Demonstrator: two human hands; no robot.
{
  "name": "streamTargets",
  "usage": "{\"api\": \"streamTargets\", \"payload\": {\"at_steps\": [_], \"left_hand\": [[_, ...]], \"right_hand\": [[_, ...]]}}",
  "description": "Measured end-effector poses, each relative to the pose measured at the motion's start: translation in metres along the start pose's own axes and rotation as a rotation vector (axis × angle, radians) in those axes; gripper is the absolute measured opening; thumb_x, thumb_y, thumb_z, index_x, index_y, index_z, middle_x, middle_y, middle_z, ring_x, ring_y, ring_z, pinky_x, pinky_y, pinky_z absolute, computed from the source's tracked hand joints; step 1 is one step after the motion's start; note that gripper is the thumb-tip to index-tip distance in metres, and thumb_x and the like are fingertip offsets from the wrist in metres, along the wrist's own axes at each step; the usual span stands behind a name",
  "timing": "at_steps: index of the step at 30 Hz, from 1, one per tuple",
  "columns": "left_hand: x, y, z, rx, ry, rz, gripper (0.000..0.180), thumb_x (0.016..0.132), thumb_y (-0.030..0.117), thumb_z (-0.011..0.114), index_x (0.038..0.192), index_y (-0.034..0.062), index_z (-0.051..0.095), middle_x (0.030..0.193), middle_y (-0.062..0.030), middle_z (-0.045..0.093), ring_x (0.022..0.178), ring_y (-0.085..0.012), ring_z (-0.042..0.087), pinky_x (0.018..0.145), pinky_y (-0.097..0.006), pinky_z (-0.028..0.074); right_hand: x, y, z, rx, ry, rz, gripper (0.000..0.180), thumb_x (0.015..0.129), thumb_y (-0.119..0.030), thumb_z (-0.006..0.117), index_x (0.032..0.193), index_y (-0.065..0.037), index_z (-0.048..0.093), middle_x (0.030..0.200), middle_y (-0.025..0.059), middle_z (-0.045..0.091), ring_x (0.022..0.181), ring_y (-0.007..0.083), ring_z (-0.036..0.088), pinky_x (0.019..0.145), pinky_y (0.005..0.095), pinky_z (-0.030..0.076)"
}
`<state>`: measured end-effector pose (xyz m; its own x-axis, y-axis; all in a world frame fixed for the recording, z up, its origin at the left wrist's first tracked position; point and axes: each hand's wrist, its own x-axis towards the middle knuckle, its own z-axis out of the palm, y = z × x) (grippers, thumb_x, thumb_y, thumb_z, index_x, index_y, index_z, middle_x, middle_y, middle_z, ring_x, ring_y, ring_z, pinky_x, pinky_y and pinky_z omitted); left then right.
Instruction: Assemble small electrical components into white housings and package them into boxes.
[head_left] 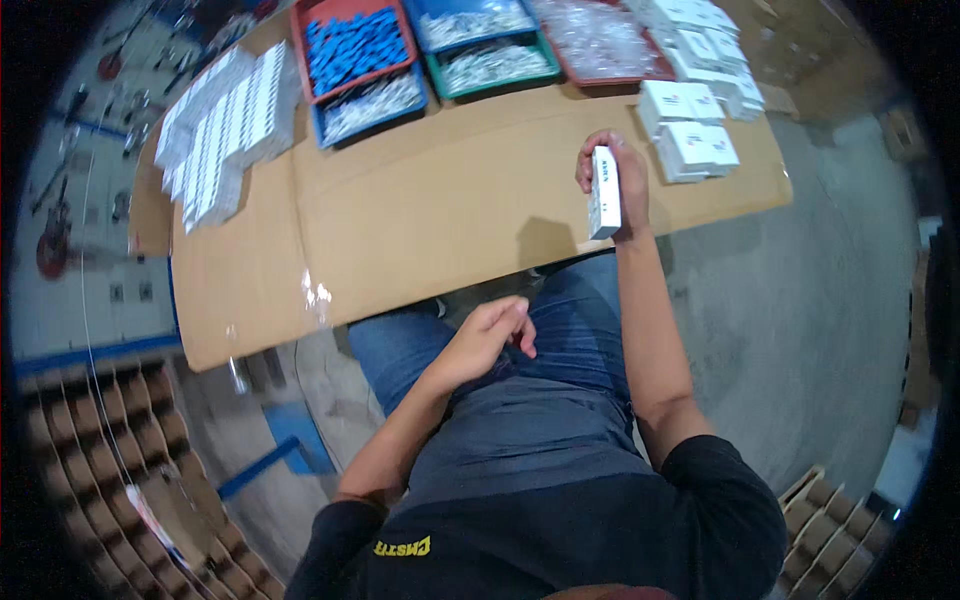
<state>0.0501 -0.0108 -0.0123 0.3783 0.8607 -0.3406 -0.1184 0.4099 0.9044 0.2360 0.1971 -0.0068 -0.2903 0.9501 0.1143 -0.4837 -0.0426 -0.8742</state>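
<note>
Your right hand (612,180) has its fingers clamped on a small white box (604,192), held upright over the near right part of the cardboard-covered bench (420,215). Your left hand (490,335) rests on your lap, fingers loosely curled together, holding nothing. The grip looks light, so the box could slip and fall to the concrete floor (800,320). Trays of parts (360,60) and stacked white boxes (700,130) line the far edge.
</note>
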Motion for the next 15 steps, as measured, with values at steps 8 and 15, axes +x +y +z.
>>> {"api": "streamTargets", "payload": {"at_steps": [8,15], "left_hand": [[0.005,-0.015,-0.021,0.164,0.442,0.167,0.023,0.102,0.023,0.063,0.093,0.0018,0.065,0.082,-0.0019,0.068,0.074,-0.0088,0.062,0.069,-0.024,0.050],[-0.001,-0.018,-0.020,-0.032,0.554,0.341,0.006,0.094,0.006,0.072,0.096,0.0021,0.067,0.089,-0.0013,0.070,0.077,-0.0075,0.063,0.072,-0.023,0.051]], "right_hand": [[-0.008,0.048,0.075,0.037,-0.188,0.177,0.031,0.105,-0.032,0.053,0.095,-0.004,0.062,0.075,0.0025,0.060,0.061,0.0068,0.054,0.053,0.0211,0.044],[-0.013,0.055,0.075,0.025,-0.171,0.228,0.031,0.105,-0.033,0.053,0.097,-0.004,0.062,0.074,0.0024,0.060,0.060,0.0066,0.054,0.053,0.0213,0.043]]}}
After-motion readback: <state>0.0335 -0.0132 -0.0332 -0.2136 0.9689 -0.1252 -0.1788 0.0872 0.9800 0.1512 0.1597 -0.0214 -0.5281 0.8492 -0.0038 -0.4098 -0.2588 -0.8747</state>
